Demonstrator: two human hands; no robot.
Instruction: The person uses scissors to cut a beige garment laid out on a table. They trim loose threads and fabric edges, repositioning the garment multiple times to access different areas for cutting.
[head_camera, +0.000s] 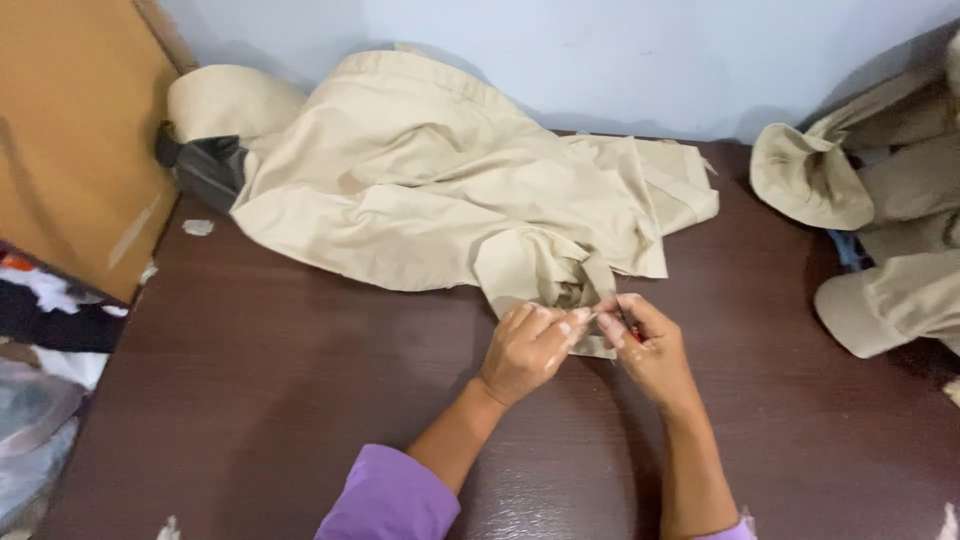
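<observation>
A dark brown table (300, 400) fills most of the view, running back to a pale blue wall (600, 50). A tan board (70, 130) leans at the far left corner. Spread across the back of the table lies a beige garment (420, 180), rumpled, its near edge bunched into a fold that reaches toward the person. At the right edge a heap (880, 220) of the same beige cloth is piled, well apart from the garment, with a bit of blue showing under it. A black bag (205, 165) sits just behind the garment's left end, touching it, under a rounded beige bundle. To the far left, off the table, lies a jumble of dark and white cloth (50, 320). Both arms come up from the bottom edge, the left in a purple sleeve (390, 495). The left hand (525, 350) is curled, its fingers closed on the garment's near fold. The right hand (650, 345) meets it there, fingertips pinched on the same bit of cloth and on something small and red (636, 333), too small to make out. A few pale scraps (197, 227) dot the table near the left corner.
</observation>
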